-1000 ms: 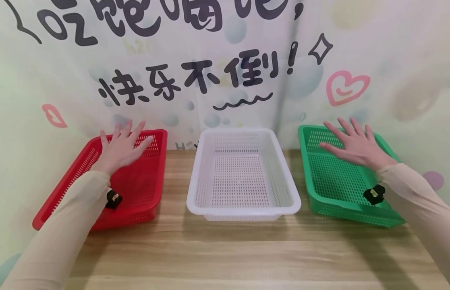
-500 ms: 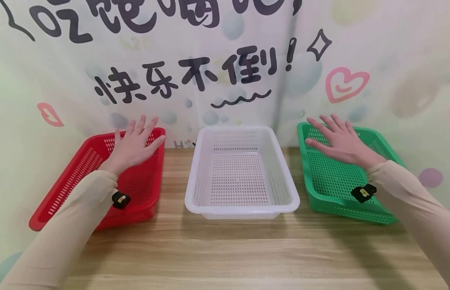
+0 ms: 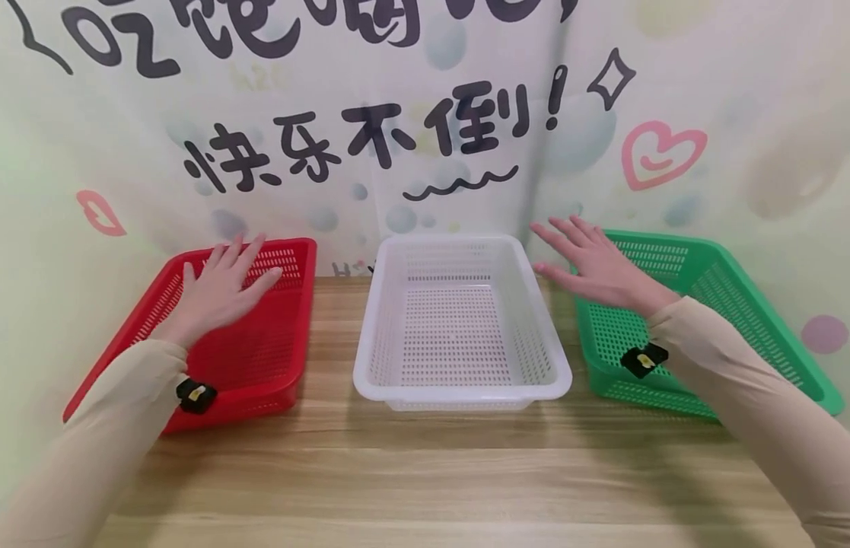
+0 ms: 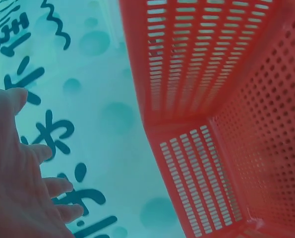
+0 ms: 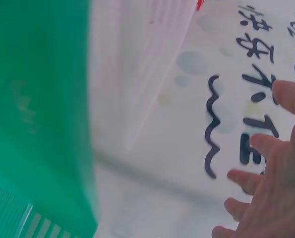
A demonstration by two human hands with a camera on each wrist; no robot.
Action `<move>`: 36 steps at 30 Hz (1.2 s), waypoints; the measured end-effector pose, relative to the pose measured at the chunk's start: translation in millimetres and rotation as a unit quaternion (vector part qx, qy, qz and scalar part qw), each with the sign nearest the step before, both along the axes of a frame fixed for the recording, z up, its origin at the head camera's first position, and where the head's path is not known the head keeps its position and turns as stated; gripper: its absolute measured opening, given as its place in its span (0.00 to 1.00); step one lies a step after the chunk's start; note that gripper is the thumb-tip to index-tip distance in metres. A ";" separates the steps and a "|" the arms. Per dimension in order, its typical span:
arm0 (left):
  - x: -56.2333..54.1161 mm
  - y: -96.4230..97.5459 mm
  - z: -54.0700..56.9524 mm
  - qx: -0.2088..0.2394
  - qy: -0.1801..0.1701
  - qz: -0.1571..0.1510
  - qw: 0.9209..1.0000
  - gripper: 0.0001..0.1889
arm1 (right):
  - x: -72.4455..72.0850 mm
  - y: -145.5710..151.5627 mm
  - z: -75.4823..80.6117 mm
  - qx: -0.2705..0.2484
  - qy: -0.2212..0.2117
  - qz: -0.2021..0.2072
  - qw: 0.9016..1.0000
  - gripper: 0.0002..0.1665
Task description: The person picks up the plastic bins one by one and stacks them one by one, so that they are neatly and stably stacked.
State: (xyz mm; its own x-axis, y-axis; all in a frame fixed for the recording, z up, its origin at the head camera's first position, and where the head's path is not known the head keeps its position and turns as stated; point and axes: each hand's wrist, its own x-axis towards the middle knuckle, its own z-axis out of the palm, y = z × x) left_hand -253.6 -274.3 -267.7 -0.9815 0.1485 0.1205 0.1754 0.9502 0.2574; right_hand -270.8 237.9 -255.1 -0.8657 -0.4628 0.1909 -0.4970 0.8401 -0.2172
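My left hand (image 3: 222, 293) is spread above the red basket (image 3: 304, 327), fingers straight and holding nothing. Its fingertips also show at the left side of the left wrist view, apart from the basket's perforated wall (image 4: 197, 64). My right hand (image 3: 596, 262) hovers over the left rim of the green basket (image 3: 767, 312), its fingers extended toward the white basket (image 3: 459, 396). Nothing is in that hand either. In the right wrist view its fingers (image 5: 266, 146) stand out against the wall cloth, while the green basket fills the left side.
All three perforated baskets stand in a row on a wooden table (image 3: 425, 479). Behind them hangs a light cloth (image 3: 315, 205) with black lettering and bubbles. A black wrist camera (image 3: 195, 396) is strapped under the left wrist, another camera (image 3: 644, 359) under the right.
My right hand has moved left, from over the green basket to its left rim. The left hand shifted slightly right, then back left over the red basket.
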 end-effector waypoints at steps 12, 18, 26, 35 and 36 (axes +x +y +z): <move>15.0 -29.2 1.2 0.000 0.007 0.023 1.000 0.45 | -14.1 -62.2 2.6 -0.055 0.001 0.049 0.997 0.38; 18.2 -47.0 3.2 0.005 0.025 0.032 0.999 0.42 | -9.5 -90.9 9.1 -0.080 -0.028 0.065 0.994 0.38; 29.8 -69.4 5.5 0.022 0.022 0.054 0.998 0.42 | -11.2 -124.8 10.0 -0.128 -0.023 0.111 0.985 0.37; 45.1 -99.7 -6.9 0.054 0.004 0.083 0.995 0.41 | -9.4 -158.8 8.7 -0.159 -0.061 0.105 0.980 0.37; 46.5 -103.9 -8.9 0.057 0.001 0.086 0.995 0.41 | -9.6 -162.8 8.0 -0.160 -0.064 0.105 0.979 0.37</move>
State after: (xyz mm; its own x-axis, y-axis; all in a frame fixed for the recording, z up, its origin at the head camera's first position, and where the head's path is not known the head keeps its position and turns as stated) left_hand -207.0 -378.1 -276.6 -0.9909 -0.0365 0.1299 0.0136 0.9308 0.3653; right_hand -280.4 75.1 -247.1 -0.7837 -0.5677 0.2522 -0.6038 0.6008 -0.5239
